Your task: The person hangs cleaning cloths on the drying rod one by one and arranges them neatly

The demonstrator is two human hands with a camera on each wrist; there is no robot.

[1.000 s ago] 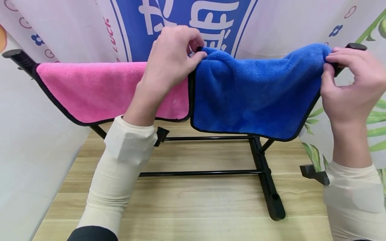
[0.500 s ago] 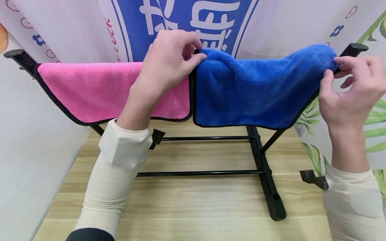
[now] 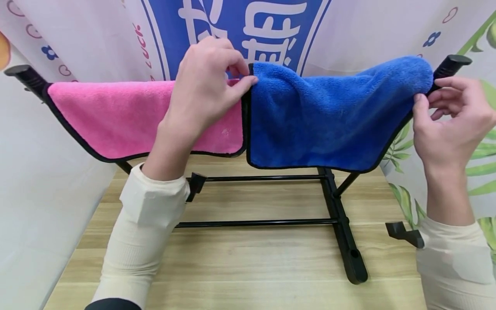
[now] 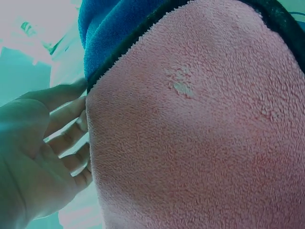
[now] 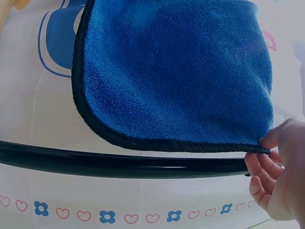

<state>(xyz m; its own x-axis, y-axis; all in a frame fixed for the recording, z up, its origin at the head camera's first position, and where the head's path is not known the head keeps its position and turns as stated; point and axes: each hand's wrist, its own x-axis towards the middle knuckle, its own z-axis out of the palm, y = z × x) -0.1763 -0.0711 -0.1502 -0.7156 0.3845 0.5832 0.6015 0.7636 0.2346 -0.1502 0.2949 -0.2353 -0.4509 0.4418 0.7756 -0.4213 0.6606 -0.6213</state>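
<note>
A blue towel (image 3: 329, 116) with black edging hangs folded over a black rack. My right hand (image 3: 453, 116) pinches its right edge near the fold. In the right wrist view the thumb lies on the blue face, with fingers (image 5: 259, 171) under the black border. My left hand (image 3: 209, 77) is at the towel's upper left corner, thumb tip against the black edging. The left wrist view shows its fingers (image 4: 71, 136) fairly straight and spread along the fold. A pink towel (image 3: 116, 116) hangs smoothly beside the blue one, partly covered by my left forearm.
The black rack's bar ends (image 3: 453, 64) stick out beyond the towels. Its foot (image 3: 348, 241) and lower crossbars (image 3: 255, 222) stand on a wood-patterned surface (image 3: 240, 267). Printed curtains (image 3: 368, 34) hang close behind, and a leaf-patterned one is on the right.
My left hand has slid left, from over the blue towel to its corner edge. The right hand has moved slightly down the right edge, and the blue towel's lower right hem is higher.
</note>
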